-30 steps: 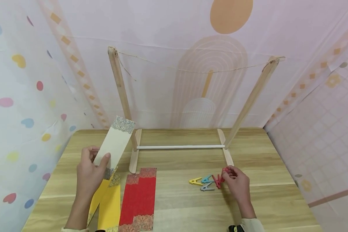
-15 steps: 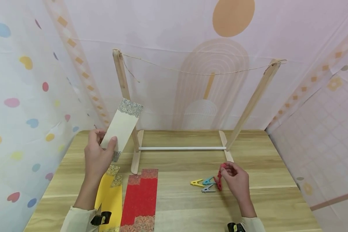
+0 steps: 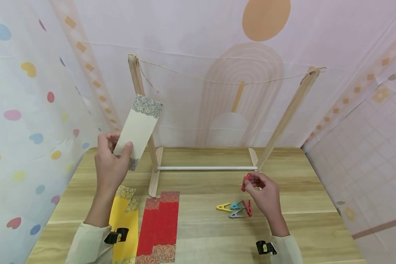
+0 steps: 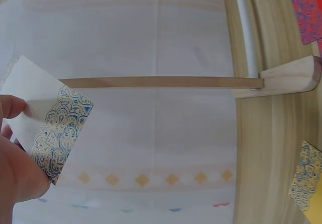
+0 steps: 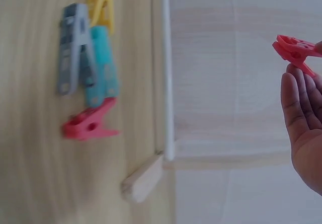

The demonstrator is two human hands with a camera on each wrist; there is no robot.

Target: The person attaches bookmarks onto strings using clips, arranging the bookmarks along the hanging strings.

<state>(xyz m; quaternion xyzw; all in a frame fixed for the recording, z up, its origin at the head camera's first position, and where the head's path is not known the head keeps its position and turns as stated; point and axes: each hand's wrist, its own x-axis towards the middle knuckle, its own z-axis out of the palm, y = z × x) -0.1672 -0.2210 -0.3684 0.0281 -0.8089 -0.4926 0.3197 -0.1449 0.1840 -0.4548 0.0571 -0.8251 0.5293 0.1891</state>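
Note:
My left hand (image 3: pixel 111 165) pinches a cream paper strip (image 3: pixel 136 128) with patterned bands at both ends, tilted in front of the left post. In the left wrist view, one blue-and-gold band of the strip (image 4: pixel 63 128) sticks out past the fingers. My right hand (image 3: pixel 265 192) pinches a red clothespin (image 3: pixel 246 182) above the table. The right wrist view shows that red clothespin (image 5: pixel 294 49) between thumb and fingertips. Beneath it on the table lie yellow (image 3: pixel 223 207), teal, grey and red clothespins in a loose group.
A wooden frame has a left post (image 3: pixel 136 77), a right post (image 3: pixel 288 110) and a sagging string (image 3: pixel 214 82) tied between their tops. A white rod (image 3: pixel 206 168) joins the feet. Yellow paper strips (image 3: pixel 127 220) and red paper strips (image 3: pixel 158 227) lie overlapping at the front left.
My left hand has raised the cream strip off the yellow strips, up and slightly right. My right hand has lifted the red clothespin away from the group, up and slightly left.

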